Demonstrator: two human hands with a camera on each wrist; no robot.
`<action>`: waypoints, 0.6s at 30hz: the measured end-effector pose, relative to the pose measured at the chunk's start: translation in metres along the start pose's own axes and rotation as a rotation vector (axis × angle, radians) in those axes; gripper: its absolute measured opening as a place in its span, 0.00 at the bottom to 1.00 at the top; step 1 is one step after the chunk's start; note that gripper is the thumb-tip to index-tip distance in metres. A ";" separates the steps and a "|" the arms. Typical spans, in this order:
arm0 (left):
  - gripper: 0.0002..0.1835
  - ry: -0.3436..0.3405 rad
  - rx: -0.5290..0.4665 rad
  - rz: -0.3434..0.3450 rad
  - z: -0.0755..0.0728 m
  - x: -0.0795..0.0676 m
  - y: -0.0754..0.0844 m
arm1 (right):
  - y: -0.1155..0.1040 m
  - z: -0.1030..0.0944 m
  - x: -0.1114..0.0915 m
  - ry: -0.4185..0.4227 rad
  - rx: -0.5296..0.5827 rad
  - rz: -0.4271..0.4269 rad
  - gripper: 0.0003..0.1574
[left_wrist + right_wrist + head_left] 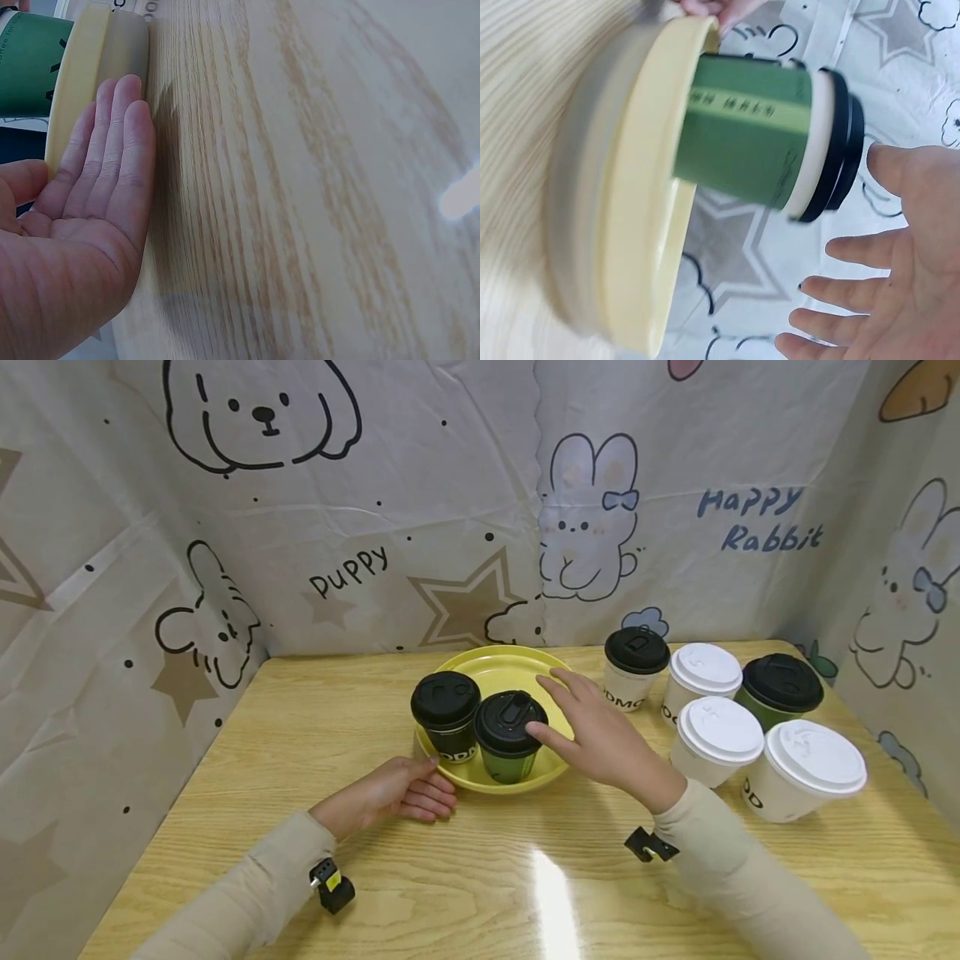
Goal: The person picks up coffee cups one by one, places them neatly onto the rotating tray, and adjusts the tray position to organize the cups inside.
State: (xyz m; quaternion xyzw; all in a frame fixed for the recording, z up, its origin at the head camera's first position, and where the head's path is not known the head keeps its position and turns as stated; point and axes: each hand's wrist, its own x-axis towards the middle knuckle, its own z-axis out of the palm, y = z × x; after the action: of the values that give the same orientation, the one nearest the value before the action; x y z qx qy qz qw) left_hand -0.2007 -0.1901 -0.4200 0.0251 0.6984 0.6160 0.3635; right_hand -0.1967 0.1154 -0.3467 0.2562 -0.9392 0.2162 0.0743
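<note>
A round yellow plate [420, 747] with a raised rim lies on the table. On it stand a black cup with a black lid [446, 714] and, to its right, a green cup with a black lid [510, 764]. My left hand [408, 789] holds the plate's near-left rim, thumb at the top edge and fingers along the outer wall [112, 142]. Over the plate's right side, my right hand [600, 735] is spread with nothing in it. Its thumb is right by the green cup's lid, and the right wrist view shows the palm beside that lid [844, 146].
To the right stand a white cup with a black lid [636, 668], another green cup with a black lid [780, 685] and several white-lidded cups [806, 777]. A patterned cloth [450, 510] hangs behind and beside the wooden table [420, 885].
</note>
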 end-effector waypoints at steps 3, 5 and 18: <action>0.30 0.000 -0.001 0.000 0.000 0.000 -0.001 | 0.010 0.002 -0.005 -0.012 0.011 0.010 0.42; 0.30 -0.002 -0.003 0.000 -0.001 0.000 -0.001 | 0.017 0.003 -0.008 -0.019 0.013 0.014 0.41; 0.30 -0.003 -0.005 0.003 -0.001 0.001 -0.002 | 0.051 0.025 -0.027 -0.154 -0.033 -0.022 0.40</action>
State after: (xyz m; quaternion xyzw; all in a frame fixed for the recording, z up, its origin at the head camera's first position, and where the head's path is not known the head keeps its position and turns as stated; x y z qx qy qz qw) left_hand -0.2009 -0.1915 -0.4224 0.0261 0.6963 0.6182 0.3636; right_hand -0.2004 0.1554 -0.3947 0.2812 -0.9427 0.1793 0.0083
